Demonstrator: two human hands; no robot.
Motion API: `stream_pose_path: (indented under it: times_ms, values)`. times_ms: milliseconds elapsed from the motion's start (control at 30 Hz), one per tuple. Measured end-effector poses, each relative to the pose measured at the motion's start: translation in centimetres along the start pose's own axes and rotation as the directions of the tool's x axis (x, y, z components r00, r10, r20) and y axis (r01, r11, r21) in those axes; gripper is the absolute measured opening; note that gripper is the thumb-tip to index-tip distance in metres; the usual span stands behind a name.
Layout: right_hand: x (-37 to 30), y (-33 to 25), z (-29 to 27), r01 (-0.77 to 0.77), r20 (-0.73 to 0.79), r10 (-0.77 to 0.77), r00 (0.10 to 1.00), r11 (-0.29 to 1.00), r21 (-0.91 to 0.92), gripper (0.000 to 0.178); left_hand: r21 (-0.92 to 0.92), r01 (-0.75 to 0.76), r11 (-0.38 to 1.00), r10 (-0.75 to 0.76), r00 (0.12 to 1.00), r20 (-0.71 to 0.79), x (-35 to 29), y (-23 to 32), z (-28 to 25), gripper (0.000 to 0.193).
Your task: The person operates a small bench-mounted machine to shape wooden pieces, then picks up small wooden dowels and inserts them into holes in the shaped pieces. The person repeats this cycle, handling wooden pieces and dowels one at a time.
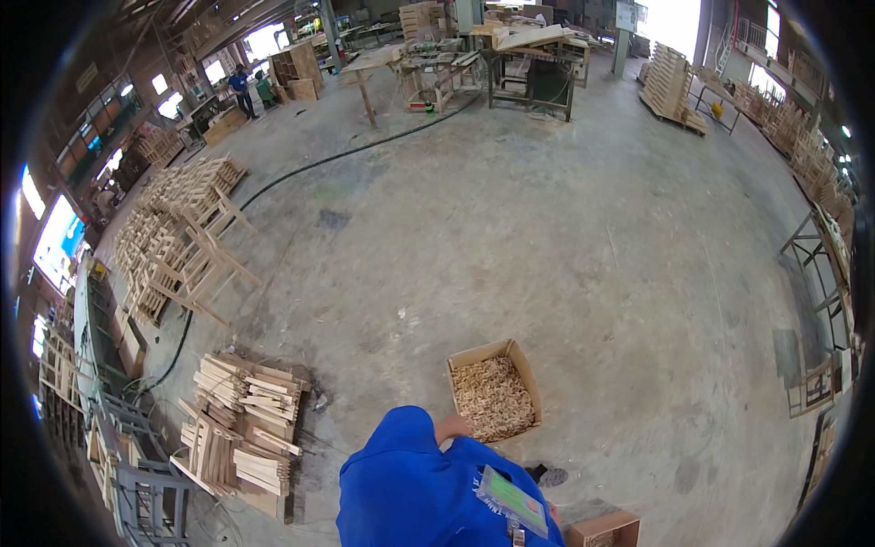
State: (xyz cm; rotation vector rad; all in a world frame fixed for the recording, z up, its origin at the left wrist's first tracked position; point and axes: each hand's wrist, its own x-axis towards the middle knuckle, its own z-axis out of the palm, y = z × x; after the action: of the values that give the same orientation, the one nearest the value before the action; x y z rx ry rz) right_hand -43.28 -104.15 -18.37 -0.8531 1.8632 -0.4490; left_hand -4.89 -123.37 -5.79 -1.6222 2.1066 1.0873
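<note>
A cardboard box (453, 383) full of small wooden pieces (492, 397) rests on the floor in front of me. My left hand (451, 427) is at the box's near left corner, below a blue sleeve (396, 447); its fingers are too small and covered to make out. Low at the right, beside my blue shirt, a sliver of my right hand (552, 513) shows, with the fingers hidden. Close to it stands a smaller brown box (615, 524) with some small pieces inside. A badge in a clear sleeve (510, 497) hangs over my shirt.
Stacked wooden strips (246, 419) lie at the left. Beyond them are wooden frames (205, 264) and a black hose (319, 162) across the concrete floor. Workbenches (533, 64) and a pallet stack (670, 87) stand at the back. Another person (241, 91) is far left.
</note>
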Motion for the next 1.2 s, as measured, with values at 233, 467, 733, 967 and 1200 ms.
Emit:
stream_pose_path:
  times_ms: [233,467,733,967,1200]
  values:
    - [9.1,3.0,-12.8,-0.131,-0.03,0.147,0.989,0.944,0.304,0.022,-0.072,0.294,0.953,-0.274,0.94,0.201,3.8,6.5,4.4,0.04]
    - [14.2,2.1,-29.3,-0.086,-0.004,0.092,0.996,0.948,0.306,0.024,-0.314,0.249,0.916,-0.29,0.953,-0.09,16.9,25.7,2.5,0.047]
    - [18.5,11.9,-40.2,-0.006,-0.023,0.01,1.0,0.985,0.17,0.032,-0.23,0.009,0.973,-0.017,0.999,-0.03,24.5,41.5,-2.1,0.044]
    - [16.7,10.7,-37.0,-0.125,-0.311,0.215,0.926,0.951,0.284,0.027,0.103,-0.257,0.961,0.24,0.959,0.152,33.8,44.1,-1.6,0.048]
    - [19.0,11.6,-40.2,-0.5,-0.334,0.647,0.686,0.752,0.43,0.036,0.39,-0.483,0.784,0.291,0.841,0.456,46.8,58.4,-3.9,0.042]
